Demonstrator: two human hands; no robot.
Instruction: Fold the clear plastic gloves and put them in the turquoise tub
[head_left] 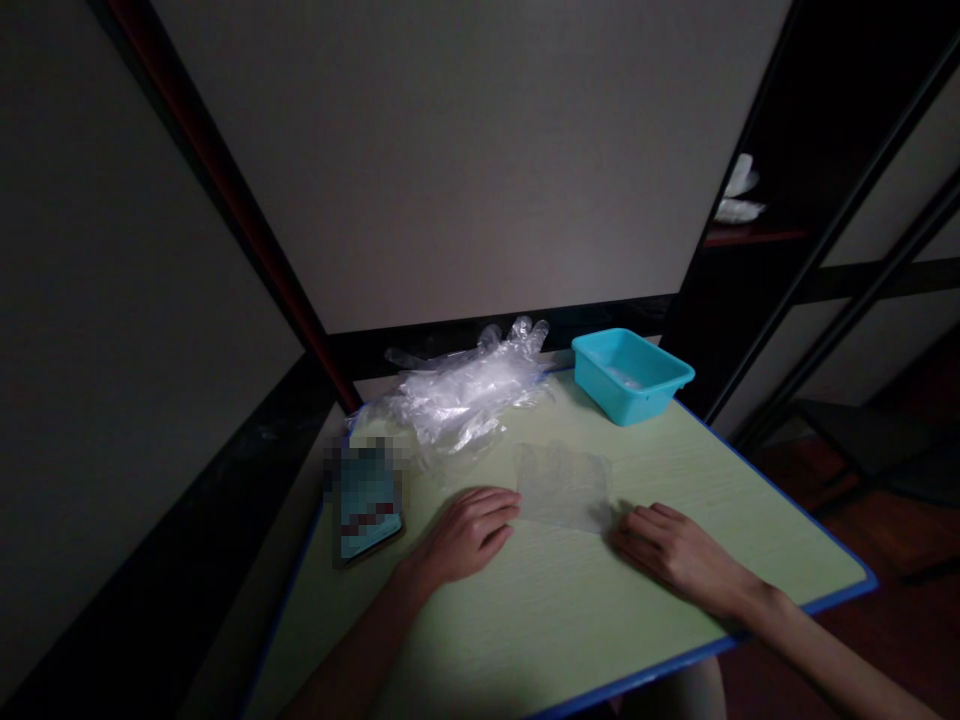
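Observation:
A thin, clear plastic sheet, perhaps a folded film glove or bag, lies flat on the pale green table. My left hand rests on the tabletop with its fingers stretched out, the tips at the sheet's left edge. At the sheet's lower right corner is my right hand, fingers curled in; what lies under them, if anything, is hidden. Behind my left hand, a crumpled heap of clear disposable plastic gloves spreads over the back of the table.
A turquoise plastic basket with something pale inside stands at the back right corner. To the left lies a phone, partly blurred out. Blue edging borders the table. A large light panel rises right behind it.

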